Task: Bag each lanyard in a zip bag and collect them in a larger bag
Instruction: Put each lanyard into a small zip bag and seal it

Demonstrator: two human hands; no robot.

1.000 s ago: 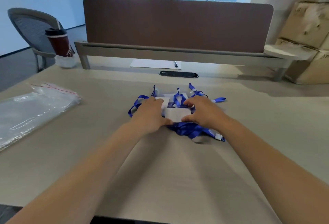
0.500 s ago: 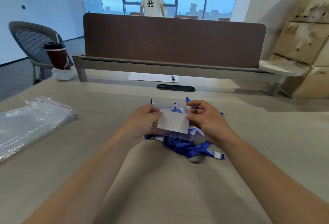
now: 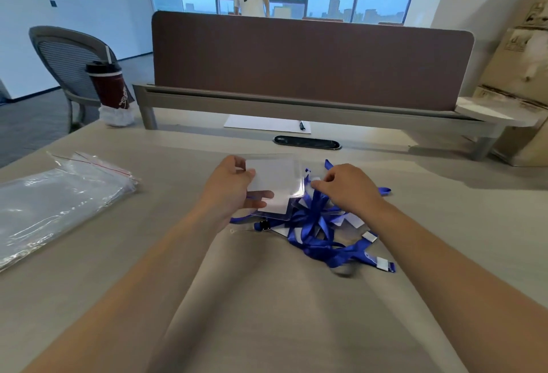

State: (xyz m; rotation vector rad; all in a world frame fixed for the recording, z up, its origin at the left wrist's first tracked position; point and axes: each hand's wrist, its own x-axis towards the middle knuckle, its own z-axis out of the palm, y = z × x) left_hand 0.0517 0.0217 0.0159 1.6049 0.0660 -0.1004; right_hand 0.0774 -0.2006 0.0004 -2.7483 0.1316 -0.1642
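Blue lanyard pile [image 3: 320, 224] is lying tangled on the worktop [image 3: 267, 313]. Left hand [image 3: 234, 191] is gripping 1 clear badge holder [image 3: 274, 183], white card inside, tilted over the pile's left edge. Right hand [image 3: 347, 188], fingers curled, is pinching a strap atop the pile, just beside the holder. Zip bags [image 3: 65, 194] are lying stacked well apart, left. 1 dark red cup [image 3: 108, 85] is standing far left.
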